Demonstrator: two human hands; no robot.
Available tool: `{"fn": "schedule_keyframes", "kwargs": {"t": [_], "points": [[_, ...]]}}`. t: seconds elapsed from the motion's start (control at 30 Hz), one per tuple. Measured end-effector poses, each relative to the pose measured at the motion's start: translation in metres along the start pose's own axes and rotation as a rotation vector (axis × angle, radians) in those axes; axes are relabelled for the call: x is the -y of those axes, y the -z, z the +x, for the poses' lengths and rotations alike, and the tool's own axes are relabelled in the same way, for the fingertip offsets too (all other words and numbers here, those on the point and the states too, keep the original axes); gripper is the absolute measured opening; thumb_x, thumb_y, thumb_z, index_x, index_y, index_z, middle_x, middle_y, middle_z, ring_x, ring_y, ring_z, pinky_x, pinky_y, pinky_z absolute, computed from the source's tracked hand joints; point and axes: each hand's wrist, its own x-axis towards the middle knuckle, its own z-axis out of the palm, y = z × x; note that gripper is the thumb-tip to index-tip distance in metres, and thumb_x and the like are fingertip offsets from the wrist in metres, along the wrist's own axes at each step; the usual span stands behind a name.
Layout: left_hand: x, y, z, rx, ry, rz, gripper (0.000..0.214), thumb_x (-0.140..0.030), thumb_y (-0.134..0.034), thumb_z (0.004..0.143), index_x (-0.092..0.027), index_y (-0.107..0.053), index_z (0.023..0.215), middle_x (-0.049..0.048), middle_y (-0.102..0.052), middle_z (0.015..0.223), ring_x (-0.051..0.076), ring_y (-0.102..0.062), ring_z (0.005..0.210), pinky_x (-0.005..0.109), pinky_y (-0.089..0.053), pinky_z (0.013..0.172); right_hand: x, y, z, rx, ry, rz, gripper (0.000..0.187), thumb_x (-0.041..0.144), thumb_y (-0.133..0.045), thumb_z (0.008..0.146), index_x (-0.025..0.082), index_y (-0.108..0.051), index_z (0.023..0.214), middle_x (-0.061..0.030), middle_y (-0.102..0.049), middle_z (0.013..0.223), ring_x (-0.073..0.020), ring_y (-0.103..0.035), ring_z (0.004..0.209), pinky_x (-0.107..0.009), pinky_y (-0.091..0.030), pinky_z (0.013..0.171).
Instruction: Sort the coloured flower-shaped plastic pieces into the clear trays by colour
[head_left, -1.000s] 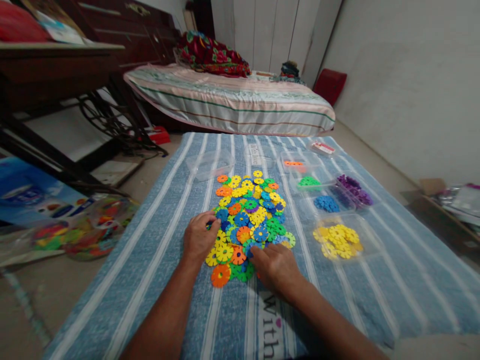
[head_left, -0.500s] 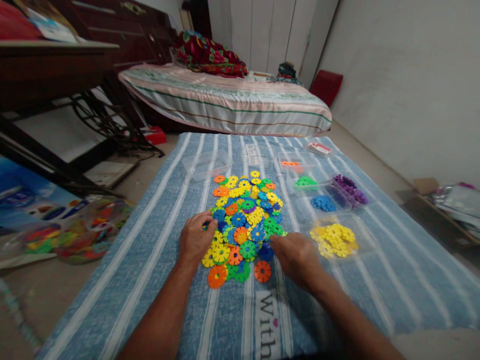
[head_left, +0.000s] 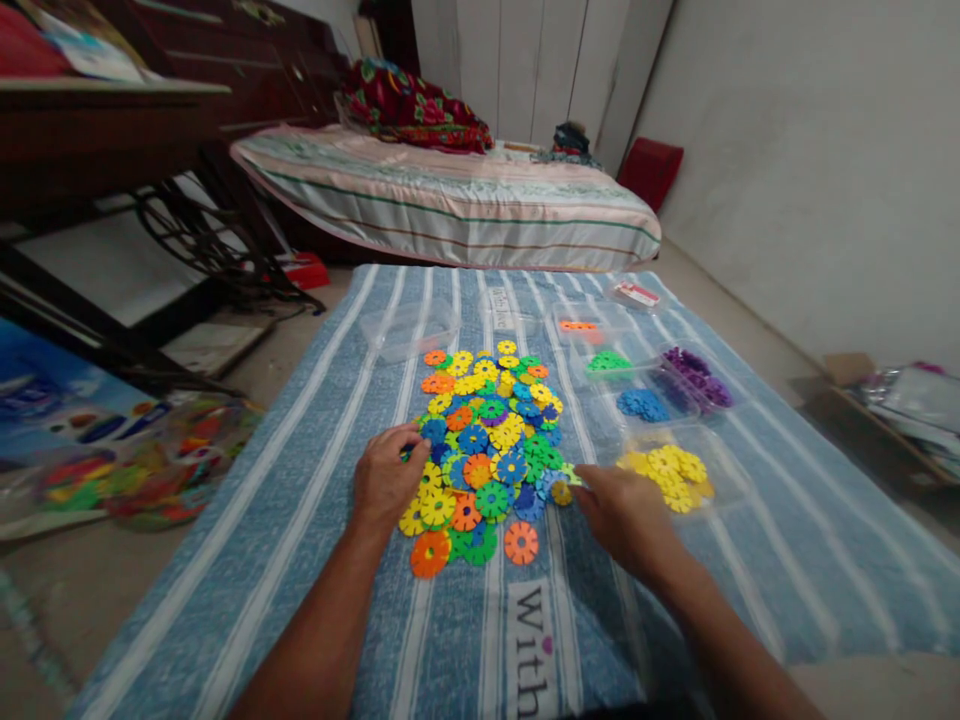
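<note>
A mixed pile of flower-shaped plastic discs (head_left: pixel 480 440) in yellow, orange, green, blue and purple lies on the striped cloth. My left hand (head_left: pixel 388 475) rests at the pile's left edge, thumb and fingers curled together; whatever lies within them is mostly hidden. My right hand (head_left: pixel 626 510) is just off the pile's right edge, fingers closed and slightly blurred. Whether they grip a disc does not show. Close by its fingertips lies a small yellow disc (head_left: pixel 561 492). Nearer to me is a single orange disc (head_left: pixel 522 542).
Clear plastic boxes at right hold yellow discs (head_left: pixel 675 475), blue discs (head_left: pixel 643 404), purple discs (head_left: pixel 697 378), green discs (head_left: pixel 609 362) and orange discs (head_left: pixel 579 326). Another clear box (head_left: pixel 409 330) stands behind the pile at left. A bed (head_left: pixel 465 210) is beyond the cloth-covered surface (head_left: pixel 285 480).
My right hand has moved right, away from the pile towards the box of yellow discs, uncovering the small yellow disc. My left hand has stayed at the pile's left edge.
</note>
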Motion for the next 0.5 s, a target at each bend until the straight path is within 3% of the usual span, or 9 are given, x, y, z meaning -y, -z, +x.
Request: {"fn": "schedule_keyframes", "kwargs": {"t": [0.1,0.2,0.5], "points": [[0.000,0.000,0.000,-0.003,0.000,-0.001,0.019,-0.036,-0.052,0.077,-0.023,-0.064,0.070,0.0062,-0.074,0.104,0.023,-0.066,0.102,0.038,-0.049,0.097,0.016,-0.003,-0.003,0.137,0.044,-0.031,0.014,0.023,-0.053,0.091,0.021,-0.067,0.094,-0.0047,-0.071,0.076,-0.0164,-0.064,0.071,-0.025,-0.034,0.063],[-0.001,0.000,0.000,-0.007,-0.002,-0.001,0.019,-0.036,-0.053,0.077,-0.023,-0.064,0.070,0.0055,-0.074,0.104,0.023,-0.066,0.102,0.038,-0.050,0.096,0.020,-0.006,-0.002,0.196,0.035,-0.071,0.015,0.020,-0.051,0.093,0.019,-0.065,0.096,-0.0060,-0.072,0.080,-0.0180,-0.065,0.075,-0.026,-0.033,0.064],[-0.002,0.001,0.000,-0.010,0.006,-0.008,0.018,-0.036,-0.054,0.076,-0.023,-0.064,0.069,0.0052,-0.074,0.103,0.023,-0.065,0.102,0.038,-0.049,0.096,0.016,-0.016,-0.002,0.150,0.087,-0.096,0.019,0.015,-0.048,0.093,0.018,-0.067,0.091,-0.0062,-0.070,0.075,-0.0168,-0.061,0.070,-0.028,-0.030,0.063]]}}
